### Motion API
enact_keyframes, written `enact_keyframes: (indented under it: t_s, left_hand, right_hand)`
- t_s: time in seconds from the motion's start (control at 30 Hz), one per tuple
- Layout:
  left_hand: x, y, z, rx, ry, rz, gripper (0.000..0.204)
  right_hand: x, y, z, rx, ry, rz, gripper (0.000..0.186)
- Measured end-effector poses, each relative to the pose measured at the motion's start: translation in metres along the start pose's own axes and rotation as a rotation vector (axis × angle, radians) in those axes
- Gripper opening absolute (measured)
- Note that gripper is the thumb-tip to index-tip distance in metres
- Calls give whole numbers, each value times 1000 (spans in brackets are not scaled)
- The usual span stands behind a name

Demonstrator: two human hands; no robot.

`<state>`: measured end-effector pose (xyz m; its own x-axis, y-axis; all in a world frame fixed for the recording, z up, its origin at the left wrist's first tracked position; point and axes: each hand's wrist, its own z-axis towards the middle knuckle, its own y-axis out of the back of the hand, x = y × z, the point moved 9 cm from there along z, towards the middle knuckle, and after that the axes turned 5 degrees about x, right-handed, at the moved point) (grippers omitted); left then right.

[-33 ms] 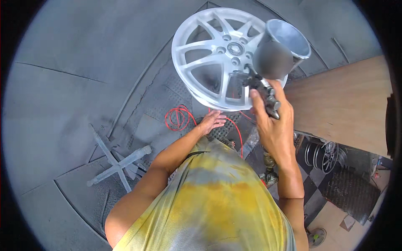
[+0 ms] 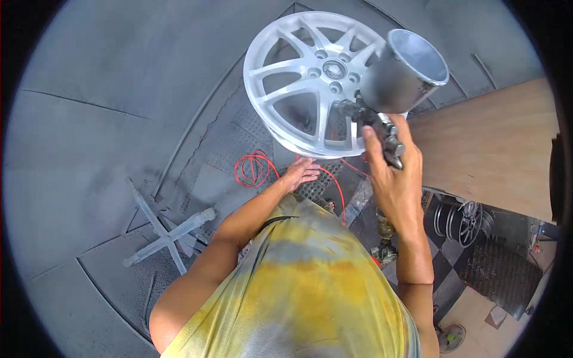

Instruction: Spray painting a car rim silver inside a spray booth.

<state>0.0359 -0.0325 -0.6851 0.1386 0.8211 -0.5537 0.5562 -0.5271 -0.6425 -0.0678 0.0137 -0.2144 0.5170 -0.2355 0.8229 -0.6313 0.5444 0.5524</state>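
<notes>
The wheel is silvery-white, multi-spoked; the spray gun looks dark.

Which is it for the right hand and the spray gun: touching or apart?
Touching. The head view shows it plainly: the right hand is wrapped around the spray gun and holds it up.

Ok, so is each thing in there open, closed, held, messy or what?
Alloy wheel: silver-white, front face showing
Spray gun: held, overlapping the wheel in this view
Right hand: closed around the gun
Gun's metal cup: open-topped, contents unclear
Left hand: open, nothing seen in it, by the wheel's lower edge
Red hose: partly looped
Cross-shaped stand: coated pale gray
Shirt: stained yellow and gray
</notes>
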Motion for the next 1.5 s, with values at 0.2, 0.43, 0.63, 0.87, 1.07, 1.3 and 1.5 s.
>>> enact_keyframes:
  t_s: [0.2, 0.43, 0.63, 0.87, 1.07, 1.3, 1.5]
  left_hand:
    - [-50, 64, -15, -222, -117, -32, 28]
    - [-76, 84, -6, -342, -290, -132, 30]
    - [-25, 48, 11, -202, -236, -150, 34]
    - [0, 5, 1, -57, -22, 21, 49]
    - [-28, 77, -14, -333, -21, 46, 32]
    - [-106, 111, -13, -533, -344, -92, 30]
    - [-64, 84, 2, -529, -284, 10, 33]
  right_hand:
    - [-11, 12, 6, -50, -25, 66, 22]
    - [11, -5, -10, 157, -8, 38, 26]
    - [21, -18, -24, 249, -5, 190, 25]
    - [1, -11, -14, 98, 25, 119, 25]
    - [-8, 18, -9, -30, -91, 95, 22]
    - [-9, 4, -1, 74, -139, 51, 23]
    - [11, -14, -15, 254, -100, 129, 26]
